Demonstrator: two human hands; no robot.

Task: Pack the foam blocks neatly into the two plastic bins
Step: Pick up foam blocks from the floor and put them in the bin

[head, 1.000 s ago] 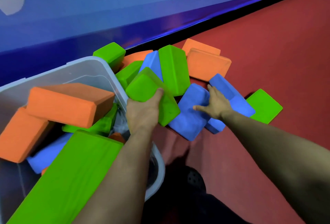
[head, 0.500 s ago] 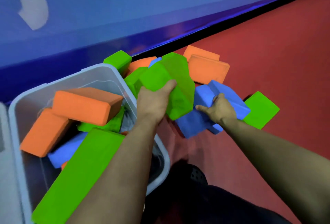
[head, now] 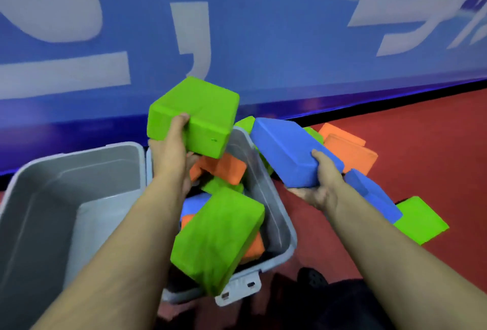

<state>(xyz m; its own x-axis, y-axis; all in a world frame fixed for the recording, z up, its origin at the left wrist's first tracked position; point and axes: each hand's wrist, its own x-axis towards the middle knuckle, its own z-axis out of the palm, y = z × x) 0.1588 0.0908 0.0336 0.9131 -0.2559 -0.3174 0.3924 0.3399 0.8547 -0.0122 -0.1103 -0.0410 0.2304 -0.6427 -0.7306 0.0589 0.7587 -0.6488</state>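
Observation:
My left hand (head: 171,153) grips a green foam block (head: 200,116) held in the air above the far end of the right grey bin (head: 279,213). My right hand (head: 321,184) grips a blue foam block (head: 287,153) lifted just right of that bin's rim. The right bin holds a jumble of blocks: a large green one (head: 218,237) tilted at the near end, orange ones (head: 226,169) and a blue one beneath. The left grey bin (head: 52,198) stands beside it with nothing visible inside.
More blocks lie on the red floor right of the bins: orange ones (head: 350,153), a blue one (head: 371,195) and a flat green one (head: 421,221). A blue wall panel with white lettering (head: 237,40) runs behind. My dark shoe (head: 313,279) shows near the bin's front.
Both hands have lifted their blocks off the floor pile and swung left toward the bins. The view shifted left, and the second, left bin has come into sight.

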